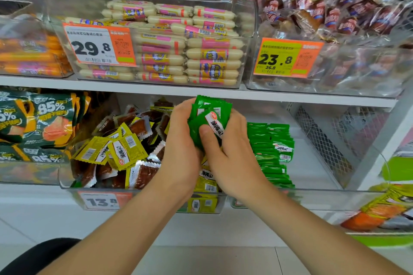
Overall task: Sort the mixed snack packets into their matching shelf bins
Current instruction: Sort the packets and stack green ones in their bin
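Shop shelf (134, 89), two tiers of clear bins with price tags on the fronts. All the action is on the lower tier.

- yellow bin (156, 198): loose jumble of yellow packets (125, 152), brown contents showing, nothing squared up. Some lie partly under the wrists, and I can't tell whether any green strays are left in there.
- green bin (324, 194), next one to the right: green rows (272, 147) stood on edge, neat, filling only the left part of the bin. Plenty of room on the right.
- green stack (210, 116): held in the air over the line between the two bins, well above both, packets fanned and uneven at the top.

My read on the hold: the greens picked out of the yellow mix are being squared into one block so they drop into the rows in a single go.

Hands are together, both clamped on the stack.
- left hand (181, 140): cupped round the left side, fingers curled behind. The tips are hidden, so probably wrapped rather than pinching.
- right hand (232, 152): grips from the right, thumb laid across the front label.
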A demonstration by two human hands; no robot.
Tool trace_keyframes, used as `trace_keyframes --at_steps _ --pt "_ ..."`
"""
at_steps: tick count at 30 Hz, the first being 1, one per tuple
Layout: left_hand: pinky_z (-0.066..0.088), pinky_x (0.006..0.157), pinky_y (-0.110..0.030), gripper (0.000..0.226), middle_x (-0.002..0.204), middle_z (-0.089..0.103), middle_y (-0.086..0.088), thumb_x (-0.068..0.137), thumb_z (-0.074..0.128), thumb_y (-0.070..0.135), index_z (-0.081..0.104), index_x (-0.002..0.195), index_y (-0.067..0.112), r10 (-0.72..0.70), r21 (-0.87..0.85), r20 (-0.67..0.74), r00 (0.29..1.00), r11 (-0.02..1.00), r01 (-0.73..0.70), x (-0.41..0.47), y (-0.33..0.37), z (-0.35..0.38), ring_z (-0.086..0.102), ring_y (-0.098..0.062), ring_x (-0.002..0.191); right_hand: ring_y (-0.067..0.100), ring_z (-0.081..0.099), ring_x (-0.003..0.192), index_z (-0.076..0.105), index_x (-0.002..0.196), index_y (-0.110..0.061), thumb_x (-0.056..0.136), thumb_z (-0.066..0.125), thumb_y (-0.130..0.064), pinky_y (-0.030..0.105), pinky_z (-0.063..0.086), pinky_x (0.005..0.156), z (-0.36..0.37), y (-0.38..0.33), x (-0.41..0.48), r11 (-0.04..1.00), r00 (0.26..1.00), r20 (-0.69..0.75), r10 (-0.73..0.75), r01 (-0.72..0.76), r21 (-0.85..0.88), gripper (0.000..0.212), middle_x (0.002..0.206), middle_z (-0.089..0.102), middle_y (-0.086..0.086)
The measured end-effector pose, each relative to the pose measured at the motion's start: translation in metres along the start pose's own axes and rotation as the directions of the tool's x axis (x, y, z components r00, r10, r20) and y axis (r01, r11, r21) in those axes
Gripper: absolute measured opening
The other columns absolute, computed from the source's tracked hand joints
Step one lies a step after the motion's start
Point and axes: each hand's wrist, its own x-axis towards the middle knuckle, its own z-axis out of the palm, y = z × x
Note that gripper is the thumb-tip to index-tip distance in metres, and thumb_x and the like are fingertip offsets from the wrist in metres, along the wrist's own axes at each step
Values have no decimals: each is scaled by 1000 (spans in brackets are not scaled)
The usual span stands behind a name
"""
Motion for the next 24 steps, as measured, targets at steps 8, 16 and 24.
trace_keyframes --at_steps 8,16,24 --pt "48 108 -42 50 117 77 -6 107 39 51 77 111 18 -158 49 -16 987 986 158 -6 -7 8 71 -19 115 7 54 126 34 146 -27 103 46 -7 28 49 103 -17 5 -7 984 992 127 -25 3 176 49 138 50 2" --pt "61 90 -43 44 119 72 -18 107 52 43 56 132 8 -172 65 -213 962 980 190 1 -20 27 74 -29 107 8 24 154 8 165 -26 104 54 -10 26 28 123 -38 14 -13 993 988 150 -23 40 -109 78 169 18 -9" --pt "56 91 -38 54 117 75 -13 105 50 51 63 134 8 -315 22 -11 949 949 315 4 -31 61 74 -20 107 -10 40 131 14 162 -29 101 53 -6 6 36 104 -79 36 -18 998 990 134 -35 42 -45 75 150 30 -9"
